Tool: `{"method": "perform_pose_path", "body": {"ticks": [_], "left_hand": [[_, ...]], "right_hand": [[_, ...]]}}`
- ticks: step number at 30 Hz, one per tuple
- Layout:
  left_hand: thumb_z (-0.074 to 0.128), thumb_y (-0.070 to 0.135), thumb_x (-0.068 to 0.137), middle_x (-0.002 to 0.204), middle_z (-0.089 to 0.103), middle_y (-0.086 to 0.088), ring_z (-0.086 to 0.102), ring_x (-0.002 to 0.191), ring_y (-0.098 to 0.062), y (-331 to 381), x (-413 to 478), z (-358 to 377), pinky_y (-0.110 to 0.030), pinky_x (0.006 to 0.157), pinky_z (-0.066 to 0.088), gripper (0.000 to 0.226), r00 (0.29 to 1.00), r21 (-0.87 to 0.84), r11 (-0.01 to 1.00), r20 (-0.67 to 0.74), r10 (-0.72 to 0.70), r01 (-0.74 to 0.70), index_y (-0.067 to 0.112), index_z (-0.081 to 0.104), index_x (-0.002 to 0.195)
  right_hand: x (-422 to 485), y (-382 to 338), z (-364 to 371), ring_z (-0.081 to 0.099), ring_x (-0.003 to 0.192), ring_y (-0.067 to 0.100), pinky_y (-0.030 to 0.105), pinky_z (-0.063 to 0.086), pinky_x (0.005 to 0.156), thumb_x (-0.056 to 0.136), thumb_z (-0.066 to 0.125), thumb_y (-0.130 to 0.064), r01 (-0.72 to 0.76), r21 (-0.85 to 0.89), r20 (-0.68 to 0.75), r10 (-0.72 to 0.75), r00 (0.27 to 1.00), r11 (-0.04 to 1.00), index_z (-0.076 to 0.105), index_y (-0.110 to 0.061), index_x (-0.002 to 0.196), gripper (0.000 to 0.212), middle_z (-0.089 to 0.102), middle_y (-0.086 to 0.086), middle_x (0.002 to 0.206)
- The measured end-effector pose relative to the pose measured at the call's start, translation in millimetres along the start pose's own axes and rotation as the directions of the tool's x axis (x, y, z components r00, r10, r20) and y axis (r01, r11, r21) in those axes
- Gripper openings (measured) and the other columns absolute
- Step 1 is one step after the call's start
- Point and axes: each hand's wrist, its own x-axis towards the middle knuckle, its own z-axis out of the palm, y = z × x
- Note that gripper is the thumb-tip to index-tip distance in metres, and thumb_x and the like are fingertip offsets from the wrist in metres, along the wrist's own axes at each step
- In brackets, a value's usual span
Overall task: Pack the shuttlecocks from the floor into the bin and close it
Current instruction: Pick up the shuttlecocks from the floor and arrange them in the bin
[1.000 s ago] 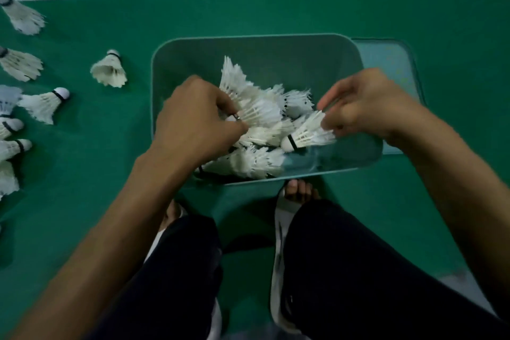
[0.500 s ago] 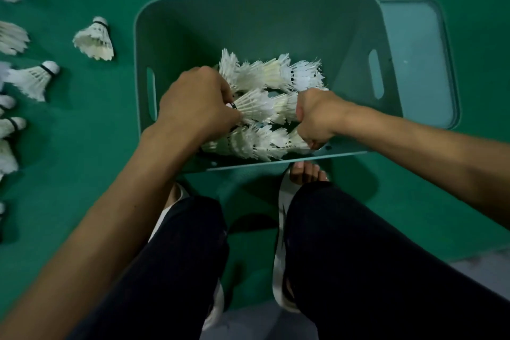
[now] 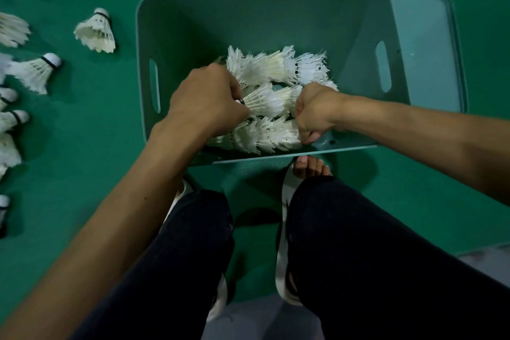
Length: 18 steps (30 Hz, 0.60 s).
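A grey-green plastic bin (image 3: 262, 8) stands open on the green floor, with several white feather shuttlecocks (image 3: 278, 69) piled in its near half. My left hand (image 3: 204, 102) is inside the bin, its fingers pinching the cork end of one shuttlecock (image 3: 262, 101) that lies on its side. Down among the pile at the near right, my right hand (image 3: 314, 110) is curled closed against the feathers; what it grips is hidden. Several more shuttlecocks lie on the floor to the left, the nearest one (image 3: 95, 32) beside the bin's left wall.
The bin's flat lid (image 3: 425, 44) lies on the floor behind the bin's right wall. My knees in dark trousers and my sandalled feet (image 3: 311, 167) sit just in front of the bin. A pale floor strip (image 3: 485, 259) shows at the lower right.
My right hand has gone from above the bin's right side down into the pile and closed. The left hand has stayed on its shuttlecock. The view has tilted down towards the bin.
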Motion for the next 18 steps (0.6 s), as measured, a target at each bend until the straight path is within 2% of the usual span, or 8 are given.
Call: {"method": "perform_pose_path", "body": {"ticks": [1, 4, 7, 10, 13, 16, 18], "left_hand": [[0.080, 0.026, 0.081, 0.081, 0.061, 0.005, 0.058, 0.083, -0.020, -0.3, -0.1, 0.0, -0.030, 0.073, 0.043, 0.007, 1.000, -0.010, 1.000, 0.005, 0.005, -0.005, 0.025, 0.074, 0.086], [0.082, 0.033, 0.081, 0.080, 0.060, 0.008, 0.056, 0.081, -0.015, -0.8, -0.5, 0.6, -0.026, 0.071, 0.040, 0.012, 0.999, -0.077, 0.997, 0.028, 0.024, -0.022, 0.027, 0.074, 0.089], [0.083, 0.040, 0.081, 0.078, 0.059, 0.013, 0.054, 0.071, -0.001, 0.3, -0.4, 3.4, -0.018, 0.058, 0.036, 0.023, 0.997, -0.165, 0.985, 0.052, 0.055, -0.046, 0.024, 0.077, 0.096], [0.084, 0.042, 0.079, 0.077, 0.063, 0.015, 0.052, 0.069, 0.009, 5.1, -1.1, 7.0, -0.009, 0.054, 0.034, 0.027, 0.995, -0.236, 0.969, 0.040, 0.089, -0.077, 0.022, 0.078, 0.096], [0.086, 0.041, 0.077, 0.079, 0.067, 0.014, 0.056, 0.069, 0.008, 11.3, -2.9, 10.4, -0.009, 0.056, 0.039, 0.026, 0.993, -0.276, 0.955, 0.023, 0.119, -0.108, 0.023, 0.079, 0.095], [0.088, 0.040, 0.075, 0.081, 0.070, 0.012, 0.064, 0.072, 0.001, 16.7, -4.1, 12.3, -0.015, 0.064, 0.047, 0.028, 0.990, -0.309, 0.944, 0.031, 0.134, -0.118, 0.022, 0.079, 0.095], [0.088, 0.041, 0.074, 0.081, 0.071, 0.010, 0.067, 0.074, -0.002, 16.7, -5.3, 13.8, -0.017, 0.065, 0.049, 0.030, 0.987, -0.286, 0.949, 0.056, 0.151, -0.129, 0.022, 0.079, 0.095]], "right_hand": [[0.1, -0.8, -0.6, 0.059, 0.039, 0.014, 0.017, 0.045, 0.034, 0.073, 0.079, 0.010, 0.013, -0.018, 0.001, -0.013, 1.000, 1.000, 0.068, 0.001, 0.083, 0.017, 0.070, 0.015, 0.071], [-4.3, 0.9, -10.1, 0.070, 0.048, 0.019, 0.023, 0.054, 0.045, 0.073, 0.088, -0.002, 0.057, -0.046, 0.028, -0.056, 0.998, 0.997, 0.072, 0.006, 0.094, 0.028, 0.077, 0.019, 0.086], [-18.5, 2.3, -32.2, 0.075, 0.055, 0.021, 0.027, 0.060, 0.056, 0.074, 0.088, -0.008, 0.103, -0.079, -0.011, -0.104, 0.995, 0.992, 0.075, 0.000, 0.091, 0.023, 0.077, 0.013, 0.077], [-36.4, 11.0, -59.5, 0.068, 0.055, 0.018, 0.022, 0.057, 0.050, 0.081, 0.083, -0.008, 0.200, 0.146, -0.100, -0.187, 0.977, 0.969, 0.077, -0.006, 0.091, 0.012, 0.074, 0.008, 0.067], [-49.8, 16.8, -73.0, 0.051, 0.053, 0.014, 0.027, 0.041, 0.051, 0.082, 0.082, -0.017, 0.261, 0.284, -0.067, -0.253, 0.965, 0.923, 0.078, -0.008, 0.095, 0.016, 0.062, 0.005, 0.061], [-51.6, 10.8, -66.4, 0.040, 0.044, 0.013, 0.025, 0.031, 0.048, 0.082, 0.082, -0.030, 0.263, 0.253, 0.027, -0.279, 0.960, 0.931, 0.067, -0.010, 0.069, 0.027, 0.048, -0.002, 0.049], [-50.1, 6.6, -63.6, 0.040, 0.044, 0.014, 0.024, 0.033, 0.048, 0.084, 0.080, -0.029, 0.235, 0.150, 0.007, -0.238, 0.971, 0.960, 0.063, -0.011, 0.062, 0.033, 0.048, -0.004, 0.045]]}}
